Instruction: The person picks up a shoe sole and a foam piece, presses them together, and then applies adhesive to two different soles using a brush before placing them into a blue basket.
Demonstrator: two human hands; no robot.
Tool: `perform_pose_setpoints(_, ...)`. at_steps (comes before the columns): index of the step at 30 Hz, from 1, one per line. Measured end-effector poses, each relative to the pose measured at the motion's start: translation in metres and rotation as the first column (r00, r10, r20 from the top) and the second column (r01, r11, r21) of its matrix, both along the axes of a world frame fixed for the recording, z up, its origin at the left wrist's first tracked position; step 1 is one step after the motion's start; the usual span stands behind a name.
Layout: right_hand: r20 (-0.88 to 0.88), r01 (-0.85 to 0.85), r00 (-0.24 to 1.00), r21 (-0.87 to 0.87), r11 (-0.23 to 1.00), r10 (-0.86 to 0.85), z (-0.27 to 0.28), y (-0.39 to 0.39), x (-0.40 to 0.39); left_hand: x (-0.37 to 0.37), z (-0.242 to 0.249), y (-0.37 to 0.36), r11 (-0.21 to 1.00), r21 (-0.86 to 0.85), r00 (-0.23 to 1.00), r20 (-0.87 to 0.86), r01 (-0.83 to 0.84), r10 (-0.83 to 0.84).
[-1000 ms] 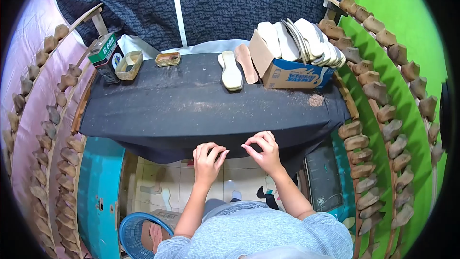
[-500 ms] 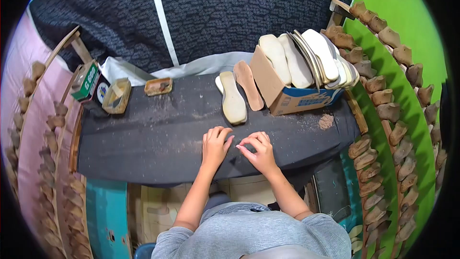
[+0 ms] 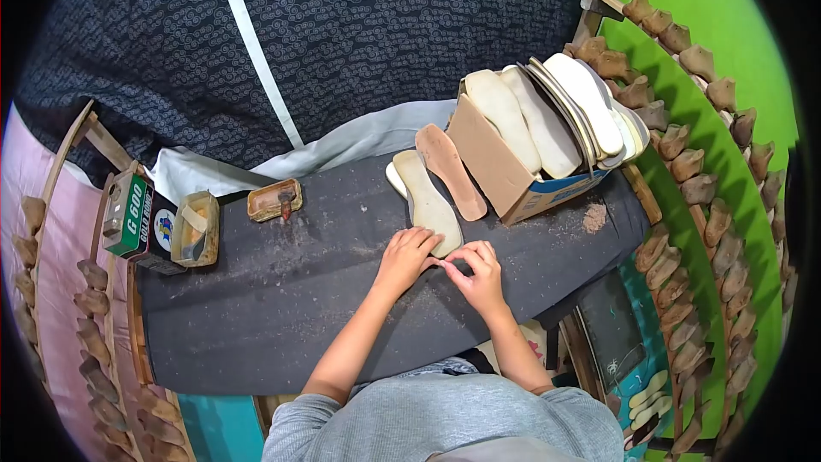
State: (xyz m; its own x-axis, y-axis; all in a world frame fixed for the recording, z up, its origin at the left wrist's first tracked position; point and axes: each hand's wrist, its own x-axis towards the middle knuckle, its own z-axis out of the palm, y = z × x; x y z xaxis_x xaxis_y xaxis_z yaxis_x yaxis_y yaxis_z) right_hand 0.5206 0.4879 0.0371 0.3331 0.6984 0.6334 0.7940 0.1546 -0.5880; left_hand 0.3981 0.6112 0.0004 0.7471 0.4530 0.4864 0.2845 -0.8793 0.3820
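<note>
A cream insole lies on the dark cloth in front of me, over a paler one that shows at its left edge. My left hand is at the insole's near end, fingers bent and overlapping it in this view. Close beside it, my right hand has thumb and forefinger pinched together. The fingertips of both hands meet just below the insole's end; whatever is between them is too small to make out. A brown insole lies to the right of the cream one.
A cardboard box packed with insoles stands at the back right, near a pile of crumbs. Toward the left are a shallow tray, a second container and a G 600 tin. Racks of shoe lasts flank the table.
My hands have come together and moved up to the near end of the cream insole; before, they were apart below it. The view has shifted and tilted.
</note>
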Motion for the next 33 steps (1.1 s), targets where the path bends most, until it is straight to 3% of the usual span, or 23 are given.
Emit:
perform_pose_setpoints(3,0.013,0.004,1.0,0.0,1.0,-0.004,0.002,0.004,0.002,0.004,-0.006,0.002,0.998,0.049,0.999,-0.021,0.028,-0.027)
perform_pose_setpoints(8,0.043,-0.028,0.999,0.021,0.999,0.027,0.005,0.006,0.01,-0.001,0.008,-0.004,0.971,0.235,0.994,0.102,-0.052,0.029)
perform_pose_setpoints(14,0.027,-0.114,0.993,0.047,0.992,0.113,0.024,-0.006,0.013,-0.028,0.035,-0.032,0.946,0.302,0.967,0.251,-0.119,0.042)
perform_pose_setpoints(20,0.145,-0.452,0.883,0.01,0.892,0.446,0.028,0.001,0.007,-0.057,0.051,-0.062,0.871,0.414,0.941,0.311,-0.262,0.135)
perform_pose_setpoints(24,0.195,-0.557,0.815,0.005,0.83,0.546,0.026,0.012,-0.009,-0.077,0.06,-0.069,0.863,0.385,0.924,0.324,-0.325,0.204)
perform_pose_setpoints(27,0.135,-0.564,0.821,0.037,0.825,0.555,0.038,0.022,-0.026,-0.095,0.062,-0.063,0.959,0.099,0.916,0.336,-0.266,0.22)
perform_pose_setpoints(28,0.099,-0.567,0.822,0.035,0.823,0.561,0.044,0.026,-0.032,-0.101,0.063,-0.061,0.956,0.095,0.913,0.335,-0.276,0.231)
perform_pose_setpoints(29,0.068,-0.573,0.818,0.031,0.819,0.571,0.052,0.029,-0.038,-0.107,0.064,-0.06,0.961,-0.104,0.878,0.391,-0.255,0.276)
perform_pose_setpoints(30,0.067,-0.581,0.813,0.031,0.813,0.578,0.059,0.035,-0.043,-0.114,0.066,-0.057,0.932,-0.294,0.838,0.435,-0.213,0.329)
perform_pose_setpoints(32,0.073,-0.671,0.742,0.115,0.733,0.667,0.072,0.048,-0.054,-0.135,0.065,-0.045,0.917,-0.309,0.866,0.351,-0.251,0.355)
perform_pose_setpoints(33,0.049,-0.699,0.713,0.132,0.703,0.699,0.08,0.054,-0.062,-0.143,0.067,-0.04,0.855,-0.494,0.867,0.346,-0.158,0.36)
